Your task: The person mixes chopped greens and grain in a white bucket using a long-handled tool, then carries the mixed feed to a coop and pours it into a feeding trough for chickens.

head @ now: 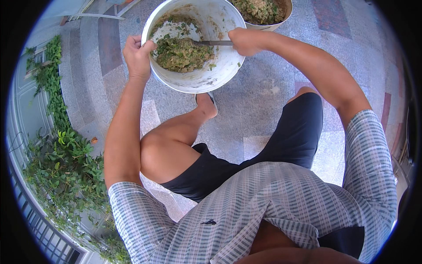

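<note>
My left hand grips the left rim of a white bucket, its thumb over the edge. The bucket is tilted so that its inside faces me. In it lies a damp clump of chopped greens mixed with a brownish mash; smears and green bits cling to the walls. My right hand is closed around the near end of a flat grey handle of a tool, at the bucket's right rim. The tool's far end is buried in the mash, so its kind cannot be told.
Behind the bucket at the right stands a second container, holding a similar mix. Stone floor tiles lie underneath. Leafy plants grow along the left side. My slippered foot is just below the bucket.
</note>
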Demonstrator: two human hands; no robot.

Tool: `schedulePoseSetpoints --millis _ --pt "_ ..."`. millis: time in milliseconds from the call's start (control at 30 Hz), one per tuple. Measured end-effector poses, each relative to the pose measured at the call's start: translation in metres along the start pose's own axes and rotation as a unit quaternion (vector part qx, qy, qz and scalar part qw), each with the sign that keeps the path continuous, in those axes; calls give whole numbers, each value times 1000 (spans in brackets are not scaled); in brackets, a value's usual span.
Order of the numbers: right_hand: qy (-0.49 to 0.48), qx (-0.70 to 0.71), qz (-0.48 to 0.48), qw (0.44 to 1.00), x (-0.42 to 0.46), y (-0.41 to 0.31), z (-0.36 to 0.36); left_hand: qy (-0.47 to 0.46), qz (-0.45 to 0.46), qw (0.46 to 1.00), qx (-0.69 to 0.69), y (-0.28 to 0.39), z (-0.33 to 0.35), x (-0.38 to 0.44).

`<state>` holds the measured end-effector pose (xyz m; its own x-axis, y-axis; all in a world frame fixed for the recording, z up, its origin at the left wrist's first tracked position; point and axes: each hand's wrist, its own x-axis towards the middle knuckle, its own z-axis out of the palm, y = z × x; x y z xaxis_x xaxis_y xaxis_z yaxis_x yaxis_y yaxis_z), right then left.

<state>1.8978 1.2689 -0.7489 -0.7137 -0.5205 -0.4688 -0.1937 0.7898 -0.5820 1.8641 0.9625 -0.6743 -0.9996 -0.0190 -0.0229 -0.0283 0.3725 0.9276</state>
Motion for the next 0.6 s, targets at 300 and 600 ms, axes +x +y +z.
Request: schedulePoseSetpoints --millis 300,600 --pt "-48 71 21 996 -5 2 29 35 0 999 23 -1 8 2" --pt "-90 227 38 969 -49 -15 27 25 11 995 100 15 24 12"
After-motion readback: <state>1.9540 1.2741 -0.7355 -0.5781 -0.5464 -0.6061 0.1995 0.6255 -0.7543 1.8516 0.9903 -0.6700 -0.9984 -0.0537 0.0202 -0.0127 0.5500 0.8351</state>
